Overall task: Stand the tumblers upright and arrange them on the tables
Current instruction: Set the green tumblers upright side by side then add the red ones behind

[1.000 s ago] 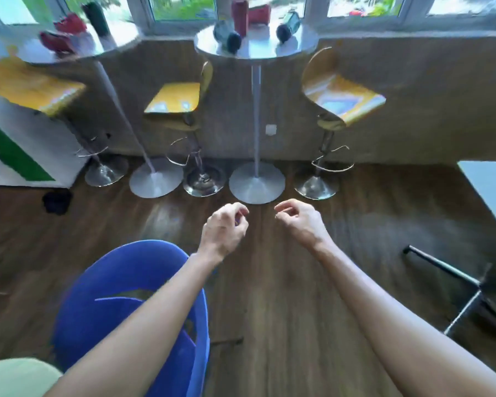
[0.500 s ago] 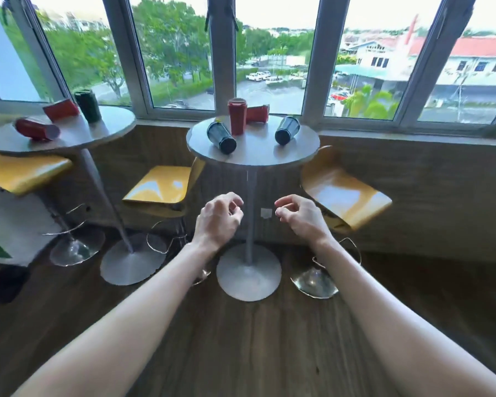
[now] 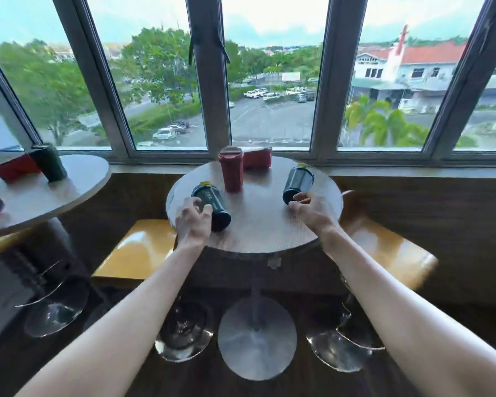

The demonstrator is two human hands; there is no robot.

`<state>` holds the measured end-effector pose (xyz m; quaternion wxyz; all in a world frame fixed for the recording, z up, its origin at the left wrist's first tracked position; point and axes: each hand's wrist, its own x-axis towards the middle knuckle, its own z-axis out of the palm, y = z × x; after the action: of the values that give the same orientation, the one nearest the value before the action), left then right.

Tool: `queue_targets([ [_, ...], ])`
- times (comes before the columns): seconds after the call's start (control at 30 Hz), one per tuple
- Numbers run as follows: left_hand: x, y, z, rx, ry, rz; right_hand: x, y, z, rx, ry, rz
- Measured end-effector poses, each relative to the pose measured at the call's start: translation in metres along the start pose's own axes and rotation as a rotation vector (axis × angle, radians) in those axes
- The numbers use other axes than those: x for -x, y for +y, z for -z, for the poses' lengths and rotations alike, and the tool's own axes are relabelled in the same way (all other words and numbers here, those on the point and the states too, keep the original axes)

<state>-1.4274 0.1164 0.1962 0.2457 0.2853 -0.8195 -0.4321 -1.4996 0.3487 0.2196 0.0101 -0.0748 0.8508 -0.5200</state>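
On the round centre table (image 3: 264,224) two dark tumblers lie on their sides. My left hand (image 3: 194,222) reaches over the left dark tumbler (image 3: 215,207), fingers spread and touching its side. My right hand (image 3: 309,209) has its fingertips at the near end of the right dark tumbler (image 3: 298,180). Both tumblers still rest on the tabletop. A red tumbler (image 3: 232,173) stands upright at the back, with another red tumbler (image 3: 257,158) lying behind it. The left table (image 3: 55,193) carries an upright dark green tumbler (image 3: 48,163) and a lying red one (image 3: 16,167).
Yellow bar stools stand on both sides of the centre table, one at the left (image 3: 138,250) and one at the right (image 3: 384,250). The table's metal base (image 3: 257,336) sits on the dark wooden floor. A window sill runs right behind both tables.
The view has risen from the floor to the tabletops and come closer. Both hands have moved forward from mid-air onto the two lying dark tumblers.
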Motion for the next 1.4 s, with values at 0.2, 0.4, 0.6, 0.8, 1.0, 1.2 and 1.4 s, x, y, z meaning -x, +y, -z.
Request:
queue_targets([
  [0.2, -0.089, -0.011, -0.034, 0.049, -0.046, 0.366, -0.136, 0.006, -0.014, 0.094, 0.139, -0.14],
  [0.4, -0.145, -0.014, -0.057, 0.116, -0.171, 0.529, -0.217, 0.015, -0.045, 0.181, 0.204, -0.368],
  [0.6, -0.176, -0.024, -0.076, 0.188, -0.302, 0.354, -0.242, 0.034, -0.059, 0.107, 0.221, -0.497],
  [0.8, -0.169, -0.01, -0.08, 0.145, -0.276, -0.135, -0.247, 0.051, -0.071, 0.03, 0.284, -0.521],
  [1.0, -0.164, -0.022, -0.094, 0.253, -0.319, -0.282, -0.229, 0.049, -0.072, -0.01, 0.373, -0.408],
  [1.2, -0.166, -0.032, -0.098, 0.377, -0.42, -0.264, -0.192, 0.046, -0.091, -0.287, 0.308, -0.029],
  [1.4, -0.169, -0.049, -0.097, 0.316, -0.534, -0.176, -0.176, 0.044, -0.113, -0.4, 0.104, 0.102],
])
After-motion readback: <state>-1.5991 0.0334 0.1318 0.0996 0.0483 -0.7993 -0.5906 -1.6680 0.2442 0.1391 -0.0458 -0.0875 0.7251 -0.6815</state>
